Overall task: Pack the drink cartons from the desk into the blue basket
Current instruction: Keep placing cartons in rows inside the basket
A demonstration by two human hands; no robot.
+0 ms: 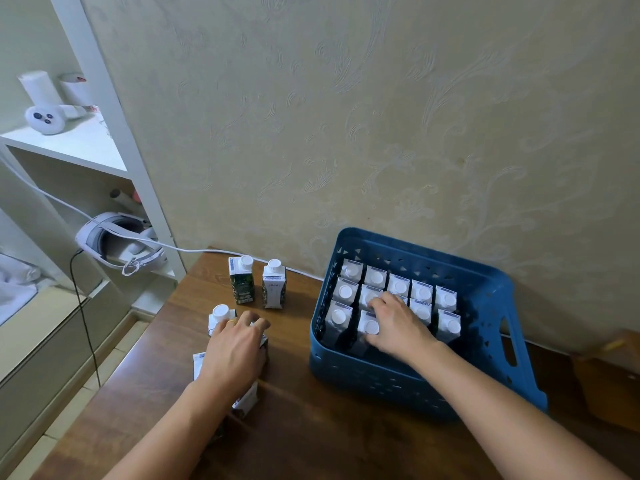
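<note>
The blue basket [485,348] stands on the wooden desk [311,427] against the wall, with several white-capped drink cartons [375,278] upright in rows inside it. My right hand [398,323] reaches into the basket and rests on a front-row carton [370,327], fingers spread over its top. My left hand [235,351] covers a carton on the desk left of the basket, fingers curled over its top. Another carton [220,317] peeks out just behind that hand, and more lie under my wrist. Two cartons stand farther back: a dark green one [241,280] and a white one [273,284].
A white shelf unit [114,133] stands to the left, holding a headset [117,242] and a controller [45,119]. A white cable [194,250] runs along the desk's back edge. A brown object [609,375] sits at the right edge.
</note>
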